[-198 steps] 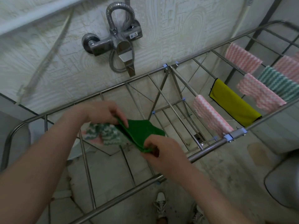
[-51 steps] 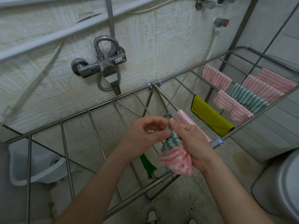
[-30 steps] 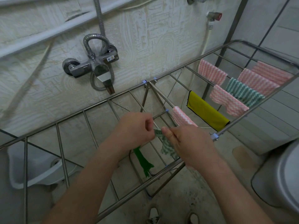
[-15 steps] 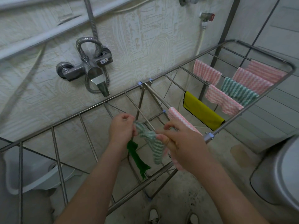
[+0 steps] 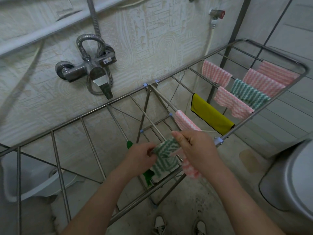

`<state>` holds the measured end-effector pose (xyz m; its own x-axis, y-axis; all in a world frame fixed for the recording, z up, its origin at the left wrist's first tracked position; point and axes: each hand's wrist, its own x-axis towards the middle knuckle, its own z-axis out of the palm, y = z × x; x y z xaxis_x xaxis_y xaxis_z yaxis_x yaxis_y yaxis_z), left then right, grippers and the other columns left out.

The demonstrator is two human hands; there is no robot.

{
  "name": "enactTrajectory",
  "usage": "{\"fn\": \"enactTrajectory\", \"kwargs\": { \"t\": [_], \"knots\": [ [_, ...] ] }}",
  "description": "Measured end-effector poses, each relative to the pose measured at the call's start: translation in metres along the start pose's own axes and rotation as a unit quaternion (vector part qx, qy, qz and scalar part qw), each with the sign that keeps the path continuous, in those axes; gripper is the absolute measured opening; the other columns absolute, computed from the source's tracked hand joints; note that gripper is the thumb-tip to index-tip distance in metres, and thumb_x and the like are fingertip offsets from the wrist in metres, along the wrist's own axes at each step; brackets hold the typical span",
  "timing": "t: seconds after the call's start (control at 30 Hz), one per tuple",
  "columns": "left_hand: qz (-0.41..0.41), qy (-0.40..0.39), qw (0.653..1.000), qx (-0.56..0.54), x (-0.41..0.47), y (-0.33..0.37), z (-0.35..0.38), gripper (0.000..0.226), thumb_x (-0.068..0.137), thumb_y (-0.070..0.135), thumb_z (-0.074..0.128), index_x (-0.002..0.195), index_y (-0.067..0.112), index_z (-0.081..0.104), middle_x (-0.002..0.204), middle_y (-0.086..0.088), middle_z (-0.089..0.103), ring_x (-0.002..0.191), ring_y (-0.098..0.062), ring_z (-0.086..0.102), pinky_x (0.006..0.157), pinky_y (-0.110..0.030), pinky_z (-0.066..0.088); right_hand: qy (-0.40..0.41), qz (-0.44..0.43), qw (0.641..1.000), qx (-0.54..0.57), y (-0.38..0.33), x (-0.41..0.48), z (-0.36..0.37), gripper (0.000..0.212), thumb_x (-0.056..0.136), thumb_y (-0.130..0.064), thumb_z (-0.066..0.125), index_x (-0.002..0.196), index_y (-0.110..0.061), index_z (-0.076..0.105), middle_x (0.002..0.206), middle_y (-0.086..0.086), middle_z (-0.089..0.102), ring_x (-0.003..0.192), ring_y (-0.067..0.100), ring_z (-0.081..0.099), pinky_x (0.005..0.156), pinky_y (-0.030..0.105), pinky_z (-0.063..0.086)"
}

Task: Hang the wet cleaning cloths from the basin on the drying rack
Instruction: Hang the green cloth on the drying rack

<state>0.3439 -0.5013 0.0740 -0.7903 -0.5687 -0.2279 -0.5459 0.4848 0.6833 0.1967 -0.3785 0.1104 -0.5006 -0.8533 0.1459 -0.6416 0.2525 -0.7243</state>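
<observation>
The green-striped cloth, bunched a second ago, is now spread over a rack bar, pinched by the left hand and right hand; the pink cloth is still clutched, so hanging remains.

I stand in a home bathroom. Shower mixer tap with coiled metal hose on embossed wall tiles at 11 o'clock. Folding metal drying rack spans the room. White basin on stained floor at 8 o'clock.
</observation>
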Motion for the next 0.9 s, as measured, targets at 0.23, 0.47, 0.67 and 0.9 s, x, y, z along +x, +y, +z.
{"fn": "enactTrajectory", "kwargs": {
  "t": [0.23, 0.47, 0.67, 0.9],
  "knots": [
    [-0.075, -0.031, 0.933, -0.352, 0.001, -0.003, -0.022, 0.029, 0.098, 0.036, 0.040, 0.100, 0.015, 0.061, 0.092, -0.004, 0.064, 0.079, -0.018, 0.061, 0.067, -0.031, 0.050, 0.036, 0.195, 0.924, 0.329, 0.001, 0.003, 0.004, 0.048, 0.088, -0.043, 0.060, 0.056, -0.007, 0.052, 0.055, 0.002, 0.052, 0.057, 0.014, 0.052, 0.067, 0.032, 0.053],
    [-0.051, -0.071, 0.935, -0.343, 0.009, -0.003, -0.013, 0.042, 0.067, 0.038, 0.082, 0.093, 0.014, 0.062, 0.095, -0.013, 0.071, 0.089, -0.031, 0.069, 0.078, -0.044, 0.056, -0.047, 0.312, 0.792, 0.523, 0.004, 0.001, 0.001, 0.068, 0.078, -0.048, 0.069, 0.107, 0.012, 0.058, 0.108, 0.033, 0.064, 0.098, 0.045, 0.065, 0.094, 0.055, 0.050],
    [-0.058, -0.101, 0.936, -0.331, 0.012, -0.019, -0.025, 0.024, 0.084, 0.027, 0.060, 0.090, 0.005, 0.067, 0.085, -0.009, 0.069, 0.079, -0.021, 0.064, 0.074, -0.033, 0.051, -0.063, 0.313, 0.759, 0.568, 0.016, -0.007, 0.001, 0.037, 0.083, -0.036, 0.068, 0.071, -0.002, 0.059, 0.076, 0.020, 0.067, 0.064, 0.026, 0.066, 0.067, 0.035, 0.057],
    [-0.083, -0.108, 0.925, -0.354, 0.021, -0.005, -0.025, 0.031, 0.080, 0.038, 0.063, 0.093, 0.010, 0.064, 0.086, -0.004, 0.071, 0.080, -0.021, 0.067, 0.067, -0.031, 0.054, -0.046, 0.316, 0.765, 0.559, 0.021, -0.014, 0.010, 0.031, 0.079, -0.036, 0.069, 0.067, -0.007, 0.065, 0.057, 0.008, 0.064, 0.046, 0.017, 0.060, 0.050, 0.024, 0.052]
  ]
}}
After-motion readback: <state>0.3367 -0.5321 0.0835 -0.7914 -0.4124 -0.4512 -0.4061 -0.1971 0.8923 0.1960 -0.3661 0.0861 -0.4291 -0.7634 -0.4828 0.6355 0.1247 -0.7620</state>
